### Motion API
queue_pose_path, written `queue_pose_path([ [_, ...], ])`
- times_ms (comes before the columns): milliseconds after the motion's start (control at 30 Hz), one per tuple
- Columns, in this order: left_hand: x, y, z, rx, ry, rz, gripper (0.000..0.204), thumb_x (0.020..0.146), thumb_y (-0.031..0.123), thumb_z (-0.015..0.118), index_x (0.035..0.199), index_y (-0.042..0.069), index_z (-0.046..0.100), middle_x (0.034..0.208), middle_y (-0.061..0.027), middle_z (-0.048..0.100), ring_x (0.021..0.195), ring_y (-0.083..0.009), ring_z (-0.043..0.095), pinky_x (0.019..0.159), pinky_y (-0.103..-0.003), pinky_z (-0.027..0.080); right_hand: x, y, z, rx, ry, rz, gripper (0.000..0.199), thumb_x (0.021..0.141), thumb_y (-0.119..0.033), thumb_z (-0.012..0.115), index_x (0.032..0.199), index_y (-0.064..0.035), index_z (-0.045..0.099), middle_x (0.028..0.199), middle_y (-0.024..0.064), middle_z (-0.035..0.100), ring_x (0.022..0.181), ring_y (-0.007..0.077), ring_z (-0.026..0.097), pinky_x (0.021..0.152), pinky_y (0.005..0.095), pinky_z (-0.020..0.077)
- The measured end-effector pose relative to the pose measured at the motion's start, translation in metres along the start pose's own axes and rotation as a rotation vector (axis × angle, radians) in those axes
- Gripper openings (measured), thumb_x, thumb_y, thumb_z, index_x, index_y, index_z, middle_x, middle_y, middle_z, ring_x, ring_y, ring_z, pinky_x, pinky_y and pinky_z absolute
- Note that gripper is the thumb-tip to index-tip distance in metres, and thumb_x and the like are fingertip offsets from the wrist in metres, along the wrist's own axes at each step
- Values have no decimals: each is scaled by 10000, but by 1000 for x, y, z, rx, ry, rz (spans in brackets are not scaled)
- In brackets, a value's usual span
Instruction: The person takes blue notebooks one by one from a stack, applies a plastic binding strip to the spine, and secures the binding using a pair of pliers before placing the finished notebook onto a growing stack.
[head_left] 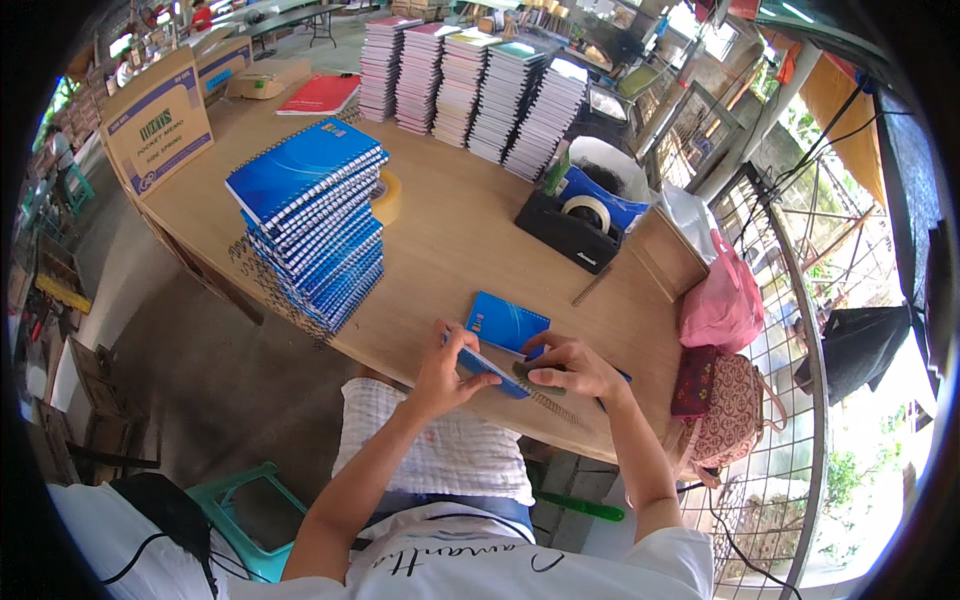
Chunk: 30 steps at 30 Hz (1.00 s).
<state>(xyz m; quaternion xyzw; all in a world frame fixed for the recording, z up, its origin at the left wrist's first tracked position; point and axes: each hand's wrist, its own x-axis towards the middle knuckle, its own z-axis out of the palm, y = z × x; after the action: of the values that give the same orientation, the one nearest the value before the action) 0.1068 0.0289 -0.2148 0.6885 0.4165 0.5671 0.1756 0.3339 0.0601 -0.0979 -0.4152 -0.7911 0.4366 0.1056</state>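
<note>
Near the front edge of the table (430, 275), my left hand (440, 372) is closed round a small blue notebook (508, 382), tilted with its edge up. At its right end, my right hand (578, 370) is closed on a small dark object (541, 378), whose kind I cannot make out. A wire coil (552, 407) runs down and right from the notebook's edge below these fingers. Just beyond both hands a blue spiral notebook (507, 320) lies flat. Part of another blue thing shows beside my right hand, mostly hidden by it.
To the left rises a tall stack of blue spiral notebooks (310, 215), with a tape roll (386, 197) behind it. Several notebook stacks (470, 90) line the far side. A black tape dispenser (567, 232), pink bag (722, 300) and patterned bag (730, 395) stand right; a carton (160, 125) stands far left.
</note>
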Motion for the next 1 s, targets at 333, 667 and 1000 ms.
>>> queue_pose_path([
  [333,-1,-4,3,-30,-51,13,663,647,454,849,1019,61,466,936,-100,498,904,-274,489,786,-405,412,-1,23,-7,436,-98,-152,499,848,-408,624,1028,50,704,1105,178,661,1028,274,608,888,368,464],
  [667,1,-5,6,-94,-72,-4,736,655,431,857,1103,51,414,1006,-115,465,925,-257,489,807,-387,413,9,6,0,456,52,-133,313,840,-281,707,916,22,728,995,165,696,877,248,647,798,339,491],
  [1000,1,-1,-1,-464,-93,-169,655,737,159,805,1243,59,402,1063,-102,513,1055,-249,524,969,-402,418,27,5,9,129,251,128,411,846,-309,705,1013,67,689,1010,108,699,935,213,617,883,330,454],
])
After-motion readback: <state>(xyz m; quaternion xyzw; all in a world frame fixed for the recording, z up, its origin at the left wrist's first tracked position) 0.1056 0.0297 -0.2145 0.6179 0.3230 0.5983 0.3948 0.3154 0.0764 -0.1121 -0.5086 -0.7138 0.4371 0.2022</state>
